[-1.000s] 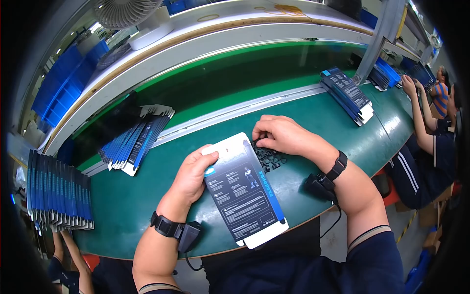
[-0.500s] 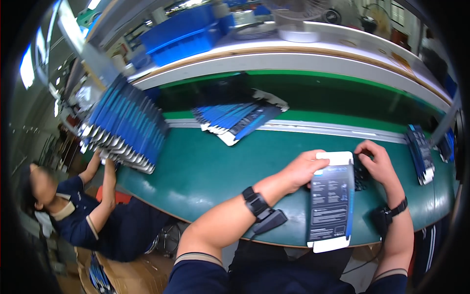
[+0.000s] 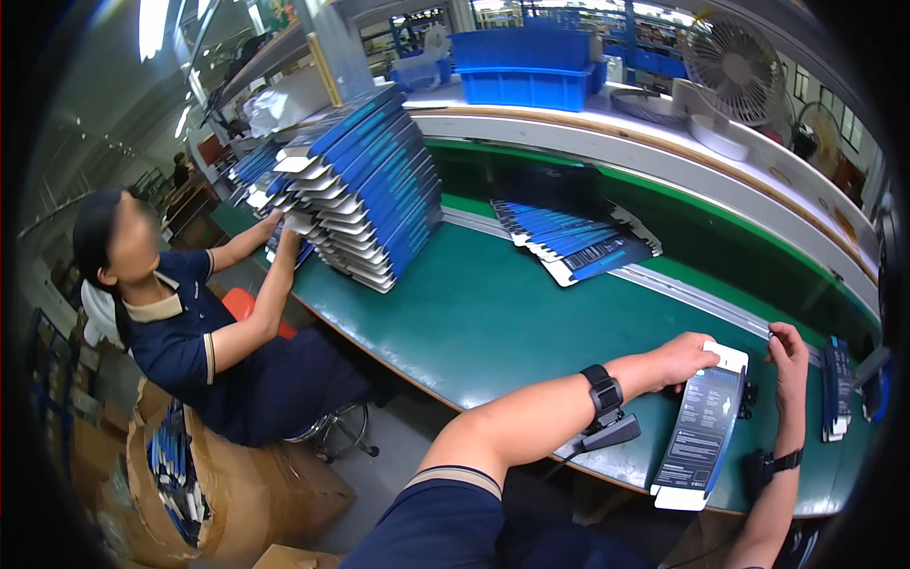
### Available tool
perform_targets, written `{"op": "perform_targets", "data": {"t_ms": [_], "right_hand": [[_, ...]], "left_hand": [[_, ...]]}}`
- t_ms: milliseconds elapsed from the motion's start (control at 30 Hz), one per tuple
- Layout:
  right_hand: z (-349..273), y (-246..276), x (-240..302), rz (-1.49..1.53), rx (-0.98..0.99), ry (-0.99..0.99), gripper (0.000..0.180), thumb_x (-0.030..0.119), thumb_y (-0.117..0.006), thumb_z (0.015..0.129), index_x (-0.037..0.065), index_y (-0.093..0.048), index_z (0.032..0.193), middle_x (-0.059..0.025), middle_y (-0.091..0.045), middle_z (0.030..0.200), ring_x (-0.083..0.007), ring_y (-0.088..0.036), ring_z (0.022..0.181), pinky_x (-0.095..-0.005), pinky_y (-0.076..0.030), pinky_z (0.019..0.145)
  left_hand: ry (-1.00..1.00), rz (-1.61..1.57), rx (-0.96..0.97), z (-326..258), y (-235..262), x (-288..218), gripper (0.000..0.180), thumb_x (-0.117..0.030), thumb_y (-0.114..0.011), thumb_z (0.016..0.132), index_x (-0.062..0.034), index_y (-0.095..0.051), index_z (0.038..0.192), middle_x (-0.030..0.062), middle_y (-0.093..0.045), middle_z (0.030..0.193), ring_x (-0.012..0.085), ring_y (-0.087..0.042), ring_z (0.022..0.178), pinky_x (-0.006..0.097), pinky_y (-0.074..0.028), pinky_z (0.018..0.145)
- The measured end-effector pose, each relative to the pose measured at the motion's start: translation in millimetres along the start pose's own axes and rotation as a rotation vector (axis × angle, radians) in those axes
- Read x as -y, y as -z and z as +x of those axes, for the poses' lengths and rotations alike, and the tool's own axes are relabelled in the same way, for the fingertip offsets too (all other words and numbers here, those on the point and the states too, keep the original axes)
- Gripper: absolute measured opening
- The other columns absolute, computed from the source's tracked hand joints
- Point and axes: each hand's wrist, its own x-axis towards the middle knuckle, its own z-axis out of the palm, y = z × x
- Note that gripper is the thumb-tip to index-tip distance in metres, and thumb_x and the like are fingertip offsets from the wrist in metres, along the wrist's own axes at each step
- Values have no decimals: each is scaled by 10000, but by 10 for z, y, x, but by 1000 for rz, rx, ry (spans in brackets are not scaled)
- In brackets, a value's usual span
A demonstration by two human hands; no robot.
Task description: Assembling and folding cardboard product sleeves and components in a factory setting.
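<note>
Fingers (image 3: 706, 349) on box (image 3: 701, 431), stack (image 3: 370, 190) behind

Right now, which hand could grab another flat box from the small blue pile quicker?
Probably the left hand. It rests on the box on the side toward the small blue pile; the right hand sits at the box's far edge, farther away.

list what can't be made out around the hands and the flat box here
- Head view: the dark item under the flat box is mostly covered by the box.
- The right hand fingertips are too small and bent by the fisheye to show any grip.
- The left hand palm is hidden by its own back.
- The items at the right rim are squeezed.
</note>
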Motion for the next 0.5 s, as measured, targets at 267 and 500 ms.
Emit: {"op": "perform_targets", "data": {"t_ms": [267,500], "right_hand": [[36,-367,500,55,60,82,199,57,-574,889,9,-572,1082,-19,-589,813,-64,-523,692,-190,-422,605],[-77,-543,652,66,119,213,144,42,-568,901,15,-533,1038,-32,-596,822,-78,-578,751,-187,-445,609]], "left_hand": [[6,10,-6,51,1,72,199,-197,-513,847,-26,-587,917,39,-572,673,107,-509,460,250,-361,345],[12,-3,10,-10,-41,12,188,-189,-516,838,-38,-591,920,25,-570,647,103,-481,412,249,-345,329]]}}
